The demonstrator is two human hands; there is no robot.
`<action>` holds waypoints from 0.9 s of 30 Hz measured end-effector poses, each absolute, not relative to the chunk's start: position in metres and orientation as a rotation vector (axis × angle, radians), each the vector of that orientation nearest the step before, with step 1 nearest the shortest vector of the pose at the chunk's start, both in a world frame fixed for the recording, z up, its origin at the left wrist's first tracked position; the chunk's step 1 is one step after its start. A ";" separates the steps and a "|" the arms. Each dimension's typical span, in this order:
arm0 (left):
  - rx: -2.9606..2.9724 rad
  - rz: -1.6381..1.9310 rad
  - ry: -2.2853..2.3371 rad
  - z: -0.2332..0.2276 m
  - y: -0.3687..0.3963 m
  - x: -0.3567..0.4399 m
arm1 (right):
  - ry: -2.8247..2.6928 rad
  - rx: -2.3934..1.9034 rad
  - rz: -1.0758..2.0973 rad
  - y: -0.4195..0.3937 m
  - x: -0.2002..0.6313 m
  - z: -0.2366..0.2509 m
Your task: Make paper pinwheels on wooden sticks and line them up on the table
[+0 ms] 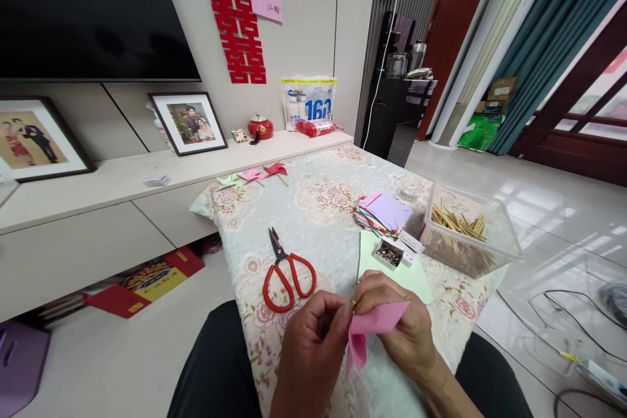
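Observation:
Over the near part of the table, both my hands meet at a pink paper pinwheel with folded blades. My left hand is closed, thumb and forefinger pinching by a small yellowish tip that looks like the end of a wooden stick; the rest of it is hidden. Fingers of my right hand are curled round the pinwheel from behind, gripping it near its centre. Left of my hands lie red-handled scissors, blades slightly apart. A small box of metal pins rests on a pale green sheet.
A stack of coloured paper squares lies beyond the pins. At right stands a clear plastic bin of short wooden sticks. Several pinwheels lie at the far left of the flowered tablecloth. Cables run on the floor.

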State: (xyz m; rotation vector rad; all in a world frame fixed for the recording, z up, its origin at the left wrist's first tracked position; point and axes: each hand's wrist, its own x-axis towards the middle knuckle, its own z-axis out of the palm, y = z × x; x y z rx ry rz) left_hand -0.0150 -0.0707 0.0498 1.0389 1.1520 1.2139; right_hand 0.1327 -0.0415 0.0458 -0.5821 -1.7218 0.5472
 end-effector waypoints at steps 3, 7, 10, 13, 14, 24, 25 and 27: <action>1.048 1.216 1.172 0.051 -0.071 -0.015 | -1.726 -0.575 0.546 -0.042 0.133 0.046; 1.076 1.212 1.187 0.053 -0.071 -0.016 | -1.719 -0.573 0.570 -0.042 0.132 0.046; 1.127 1.214 1.203 0.053 -0.072 -0.016 | -1.722 -0.578 0.576 -0.042 0.133 0.045; 1.194 1.235 1.229 0.053 -0.073 -0.016 | -1.727 -0.581 0.565 -0.043 0.132 0.045; 1.219 1.246 1.241 0.054 -0.073 -0.016 | -1.727 -0.581 0.563 -0.043 0.132 0.045; 1.511 1.329 1.362 0.059 -0.080 -0.016 | -1.715 -0.584 0.551 -0.044 0.131 0.049; 1.542 1.330 1.372 0.058 -0.080 -0.016 | -1.715 -0.587 0.550 -0.044 0.131 0.049; 1.592 1.330 1.395 0.057 -0.080 -0.016 | -1.713 -0.590 0.550 -0.044 0.131 0.049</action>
